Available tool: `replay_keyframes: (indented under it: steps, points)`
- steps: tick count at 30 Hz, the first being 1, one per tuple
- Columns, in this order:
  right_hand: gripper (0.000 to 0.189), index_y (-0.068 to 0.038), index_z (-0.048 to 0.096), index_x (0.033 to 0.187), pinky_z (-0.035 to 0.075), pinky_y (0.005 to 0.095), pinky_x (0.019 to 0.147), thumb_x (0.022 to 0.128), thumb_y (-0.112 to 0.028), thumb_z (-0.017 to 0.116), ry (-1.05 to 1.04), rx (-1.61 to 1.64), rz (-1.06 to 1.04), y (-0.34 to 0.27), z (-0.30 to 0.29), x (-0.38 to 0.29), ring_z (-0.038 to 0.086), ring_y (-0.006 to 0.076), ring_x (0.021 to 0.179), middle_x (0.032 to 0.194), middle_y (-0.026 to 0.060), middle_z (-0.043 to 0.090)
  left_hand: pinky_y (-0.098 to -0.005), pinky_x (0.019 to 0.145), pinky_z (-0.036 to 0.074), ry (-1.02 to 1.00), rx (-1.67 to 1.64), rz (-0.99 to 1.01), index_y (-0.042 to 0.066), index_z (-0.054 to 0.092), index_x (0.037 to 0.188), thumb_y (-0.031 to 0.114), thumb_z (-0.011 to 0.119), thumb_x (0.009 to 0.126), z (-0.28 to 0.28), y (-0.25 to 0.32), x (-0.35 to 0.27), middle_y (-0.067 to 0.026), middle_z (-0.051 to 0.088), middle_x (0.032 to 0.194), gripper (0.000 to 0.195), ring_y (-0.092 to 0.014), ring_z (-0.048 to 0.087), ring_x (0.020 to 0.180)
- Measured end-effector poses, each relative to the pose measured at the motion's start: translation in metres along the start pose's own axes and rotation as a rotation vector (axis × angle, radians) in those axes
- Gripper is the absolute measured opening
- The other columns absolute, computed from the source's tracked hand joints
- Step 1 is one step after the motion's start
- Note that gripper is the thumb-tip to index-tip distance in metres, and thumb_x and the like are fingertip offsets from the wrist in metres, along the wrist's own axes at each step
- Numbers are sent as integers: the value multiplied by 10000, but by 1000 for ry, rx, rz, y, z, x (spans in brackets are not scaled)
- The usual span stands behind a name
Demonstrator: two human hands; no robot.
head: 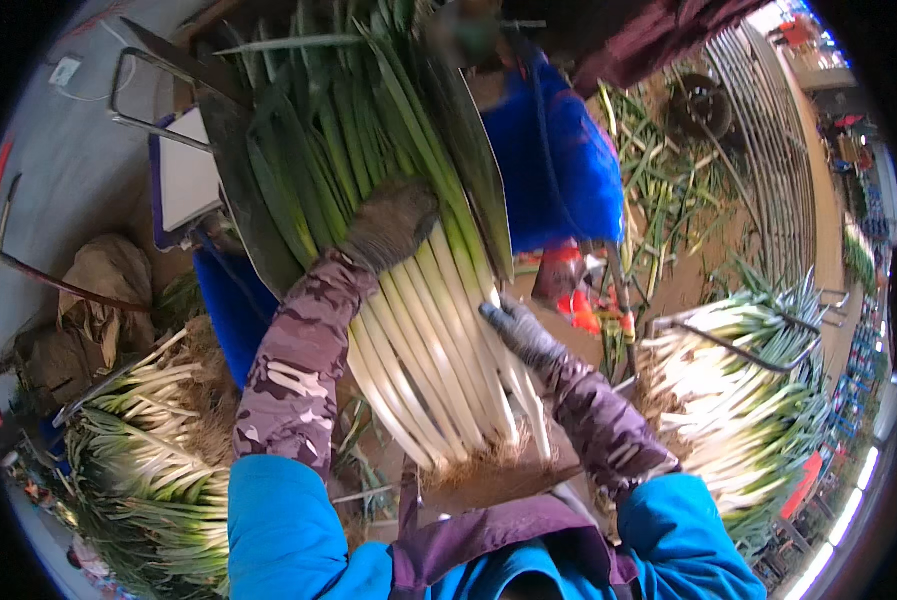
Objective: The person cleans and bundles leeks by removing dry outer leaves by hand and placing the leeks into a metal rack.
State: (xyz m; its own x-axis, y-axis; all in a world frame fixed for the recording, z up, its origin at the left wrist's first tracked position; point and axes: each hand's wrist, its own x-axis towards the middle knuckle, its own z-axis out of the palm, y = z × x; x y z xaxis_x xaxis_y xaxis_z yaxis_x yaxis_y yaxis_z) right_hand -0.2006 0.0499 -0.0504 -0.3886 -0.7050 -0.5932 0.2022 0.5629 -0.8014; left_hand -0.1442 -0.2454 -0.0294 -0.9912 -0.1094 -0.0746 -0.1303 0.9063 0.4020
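A large bundle of green onions or leeks (426, 330) lies in a metal trough (242, 180) before me, dark green leaves away from me, white stalks and roots towards me. My left hand (394, 221), in a dirty glove, lies across the bundle where green turns to white; its fingers are partly hidden, so I cannot tell whether it grips. My right hand (519, 330), in a grey glove, is at the right side of the white stalks, fingers pointing up and left. Near it, a few stalks (531, 409) stand slightly apart from the others.
Piles of the same vegetable lie at left (155, 465) and right (741, 412), the right one beside a metal bar frame. Blue cloth (553, 165) hangs right of the trough. Leaf scraps (666, 187) litter the floor. A white board-like thing (189, 172) stands left.
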Motion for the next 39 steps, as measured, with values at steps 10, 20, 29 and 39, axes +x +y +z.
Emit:
replay_keyframes:
  steps: [10,20,29,39]
  points:
    - [599,0,486,1373,418,357,1034,968,-426,598,-218,8,111,4,-13,-31,550,232,1190,1267,146,616,-477,1150,335,209,323,80,139,635,1198,384,613,927,26,42,11,-145,548,1340,366,-319,420,1341]
    - [363,-11,700,1070,517,275,756,886,-321,746,-483,66,412,49,-58,-101,596,98,795,848,14,683,-467,1111,335,342,296,244,201,572,1094,269,548,862,17,51,18,-70,539,1248,243,-292,440,1293]
    - [415,-16,666,1112,528,309,700,842,-310,779,-615,77,524,73,-38,-88,645,168,767,869,89,702,-493,1171,280,335,566,69,162,604,1276,427,535,972,36,49,11,-84,538,1384,410,-280,413,1364]
    - [441,-23,655,1174,505,310,865,822,-247,797,-435,157,220,79,-38,-98,616,143,952,995,71,694,-467,1224,120,-198,81,123,30,401,1454,609,569,881,90,176,-81,-183,329,1537,832,-339,268,1453]
